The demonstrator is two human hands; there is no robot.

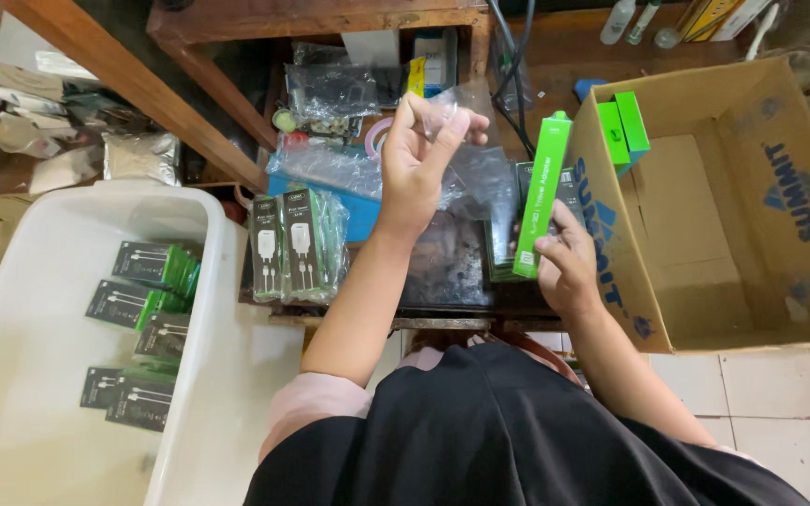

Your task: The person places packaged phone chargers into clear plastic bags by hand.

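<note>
Fingers (555, 245) of the right hand (564, 267), low and right of the frame's centre, pinch the lower end of a bright green box (540, 192) that stands nearly upright, its top reaching toward the upper middle. Fingertips (452, 122) of the left hand (416, 164), just left of centre and higher up, are pressed together on the rim of a clear plastic bag (480, 159), which hangs crumpled between the two hands, close beside the green box; whether they touch cannot be told.

At the bottom of the frame the person's dark lap fills the middle. At lower left sits a white plastic tub (11, 375) with several dark-and-green boxed chargers (138, 323) lying along its right wall. Just left of the left forearm, on the dark worktop (442, 262), stand two bagged charger boxes (297, 245), upright and side by side. Behind the hanging bag more dark boxes lie partly hidden.

To the right, an open cardboard carton (742, 215) tilts toward the person, its near wall just beside the right hand; two green boxes (622, 131) stand in its far left corner.

Further up, clear bags and a blue packet (330, 173) crowd the space under a wooden table frame (311, 23), with black cables (508, 66) hanging at upper centre. Loose packets clutter the upper left corner.
</note>
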